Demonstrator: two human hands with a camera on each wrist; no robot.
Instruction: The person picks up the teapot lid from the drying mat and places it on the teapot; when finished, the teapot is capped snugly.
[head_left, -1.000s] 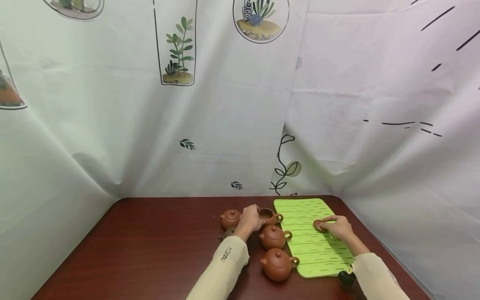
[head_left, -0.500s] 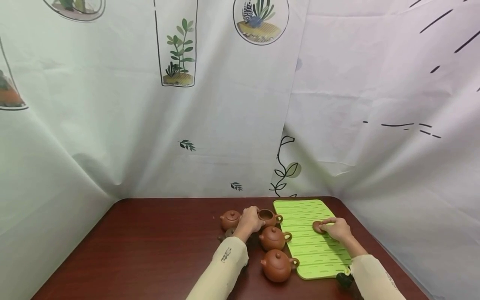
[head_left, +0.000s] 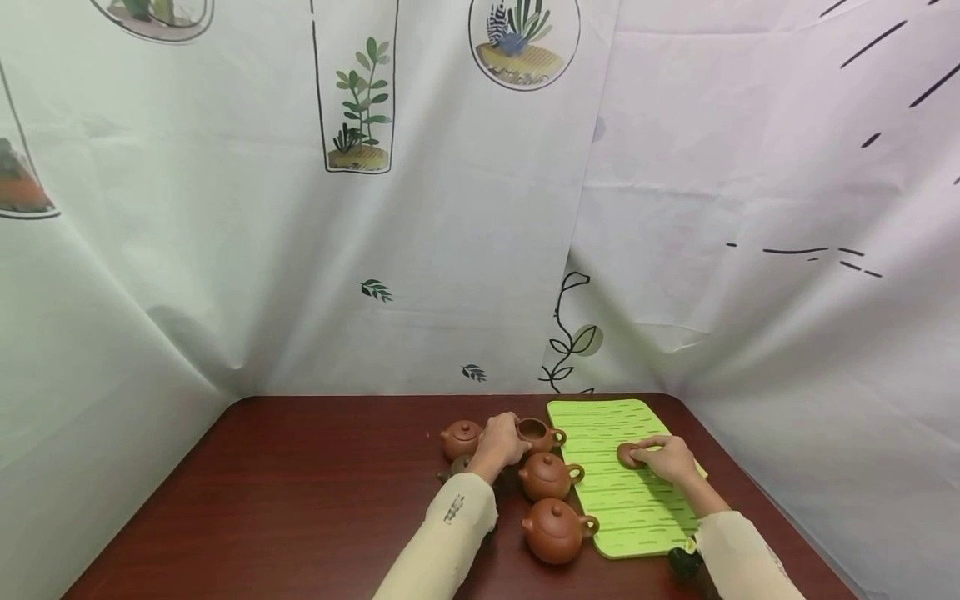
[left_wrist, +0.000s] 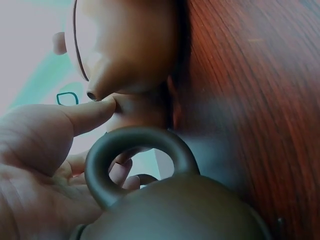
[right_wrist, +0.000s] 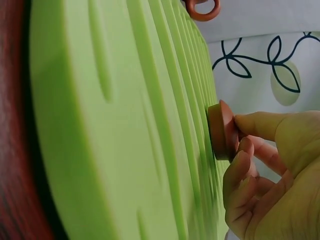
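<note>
My left hand (head_left: pixel 502 437) holds a lidless reddish-brown teapot (head_left: pixel 537 446) at the mat's back left corner, its opening facing up and its handle to the right. In the left wrist view, the thumb (left_wrist: pixel 92 117) reaches toward that teapot, which is mostly hidden behind a nearer lidded teapot (left_wrist: pixel 140 45). A grey-brown teapot (left_wrist: pixel 175 210) fills the foreground there, handle close to the palm. Over on the bright green mat (head_left: pixel 611 517), my right hand (head_left: pixel 670 460) pinches a round reddish-brown lid (head_left: pixel 628 455) between thumb and fingers. The right wrist view shows the lid (right_wrist: pixel 222 131) right at the mat's ridged surface.
Two lidded reddish-brown teapots, one (head_left: pixel 546 477) behind the other (head_left: pixel 555 533), stand along the mat's left edge. Another teapot (head_left: pixel 461 437) is left of my left hand. Dark red tabletop (head_left: pixel 300 492) stretches left. A printed white cloth (head_left: pixel 465 233) hangs behind.
My right hand has slid slightly left across the mat with the lid. The left hand stays in place on the lidless teapot.
</note>
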